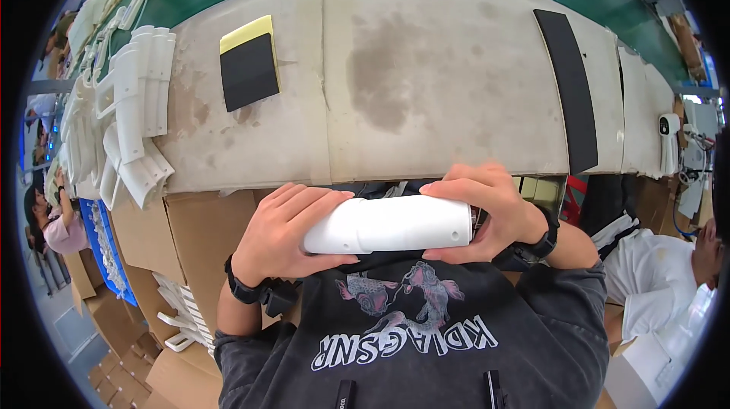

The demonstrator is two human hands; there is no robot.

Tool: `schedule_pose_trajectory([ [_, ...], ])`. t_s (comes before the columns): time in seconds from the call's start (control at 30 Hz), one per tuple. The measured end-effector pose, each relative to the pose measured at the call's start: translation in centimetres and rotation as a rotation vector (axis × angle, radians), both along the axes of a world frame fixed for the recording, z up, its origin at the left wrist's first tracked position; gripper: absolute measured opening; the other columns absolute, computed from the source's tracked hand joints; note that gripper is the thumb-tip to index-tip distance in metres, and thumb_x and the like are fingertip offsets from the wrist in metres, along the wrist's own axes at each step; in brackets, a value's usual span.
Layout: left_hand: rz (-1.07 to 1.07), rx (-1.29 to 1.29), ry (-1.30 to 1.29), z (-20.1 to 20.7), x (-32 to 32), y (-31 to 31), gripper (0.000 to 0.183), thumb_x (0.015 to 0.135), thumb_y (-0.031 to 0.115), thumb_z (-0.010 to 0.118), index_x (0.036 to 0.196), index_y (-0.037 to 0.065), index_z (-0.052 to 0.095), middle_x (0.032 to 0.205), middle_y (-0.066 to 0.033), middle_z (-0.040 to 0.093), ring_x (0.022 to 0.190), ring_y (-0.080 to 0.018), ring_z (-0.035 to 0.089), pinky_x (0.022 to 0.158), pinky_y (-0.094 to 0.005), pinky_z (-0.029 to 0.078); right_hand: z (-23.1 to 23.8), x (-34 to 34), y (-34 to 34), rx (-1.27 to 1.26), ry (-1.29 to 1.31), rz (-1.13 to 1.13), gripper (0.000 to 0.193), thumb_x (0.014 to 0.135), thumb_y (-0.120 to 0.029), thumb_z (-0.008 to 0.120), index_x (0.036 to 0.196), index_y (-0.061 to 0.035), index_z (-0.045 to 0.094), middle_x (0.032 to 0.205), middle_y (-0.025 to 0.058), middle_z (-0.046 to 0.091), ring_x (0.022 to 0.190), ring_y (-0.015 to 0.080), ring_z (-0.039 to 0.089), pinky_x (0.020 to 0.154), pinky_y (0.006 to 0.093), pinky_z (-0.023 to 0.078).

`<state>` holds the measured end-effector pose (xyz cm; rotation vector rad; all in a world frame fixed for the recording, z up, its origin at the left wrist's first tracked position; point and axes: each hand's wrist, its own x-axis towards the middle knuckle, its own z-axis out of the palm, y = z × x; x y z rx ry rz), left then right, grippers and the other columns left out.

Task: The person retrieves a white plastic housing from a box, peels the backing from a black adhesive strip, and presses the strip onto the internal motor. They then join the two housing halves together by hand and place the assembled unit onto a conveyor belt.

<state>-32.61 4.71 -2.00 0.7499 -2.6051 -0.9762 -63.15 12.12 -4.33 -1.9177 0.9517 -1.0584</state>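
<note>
A white plastic tube-like housing [391,223] lies crosswise between my hands, close to my chest and just in front of the table edge. It has a seam around its middle and small round holes near its lower side. My left hand [280,228] grips its left end, thumb below and fingers above. Around the right end my right hand [494,211] is closed, with the thumb along the lower side. Some darker parts show at the right opening, too small to make out. Both hands are off the table.
White plastic housings [141,105] are piled at the table's left. A black pad with yellow backing [250,72] and a long black strip [569,93] lie on the worn table [456,52]. Cardboard boxes [209,238] and a blue crate [109,253] stand left; a person [658,283] is at right.
</note>
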Motion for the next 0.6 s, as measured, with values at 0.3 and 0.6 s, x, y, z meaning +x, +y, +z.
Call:
schedule_pose_trajectory([
  [0.3,0.476,-0.296,0.458,-0.3,-1.7,-2.7,0.045,0.092,0.021,0.071,0.13,-0.001,0.06,0.136,-0.0217,0.056,0.121,-0.034,0.058,0.098,-0.0401,0.048,0.6,-8.2,0.2,0.544,-0.356,-0.709,0.056,0.079,-0.035,0.079,0.12,-0.0019,0.062,0.101,0.0041,0.066,0.09,0.0133,0.063,0.08,0.0289,0.051],
  [0.6,0.315,-0.155,0.485,-0.9,-4.4,-5.3,0.024,0.087,-0.004,0.063,0.109,0.003,0.068,0.124,-0.0158,0.057,0.107,-0.0268,0.06,0.093,-0.0377,0.05,-2.0,-33.3,5.0,0.256,-0.943,-1.42,0.05,0.09,-0.044,0.073,0.121,-0.0062,0.062,0.097,0.0094,0.068,0.071,0.0191,0.064,0.051,0.0252,0.046],
])
